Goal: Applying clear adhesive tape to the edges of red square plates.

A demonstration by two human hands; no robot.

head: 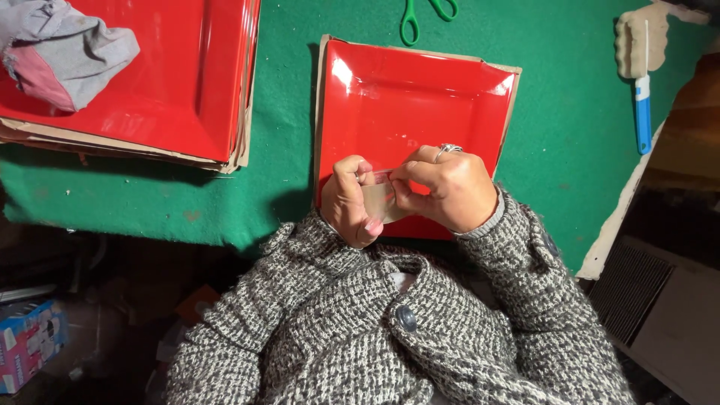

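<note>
Strip of clear tape (379, 196) sits between both hands, over the near edge of the red square plate (409, 97). Its long axis looks roughly left-right, spanning from one hand to the other; exact ends are hard to read since it's see-through.

Left hand (349, 201): thumb and fingers pinched on the tape's left end, knuckles up. Right hand (448, 189): fingertips pinched on the tape's right end, ring on one finger. Both touching it, so neither is nearer; the tape lies inward from each hand, toward the other.

Plate rests on a brown cardboard sheet (323, 90) on the green-covered table (285, 150). Further out: a stack of red plates (187, 67) upper left with a grey cloth (67, 49) on top, green scissors (427, 13) at the far edge, a blue-and-white tool (643, 101) to the right.
</note>
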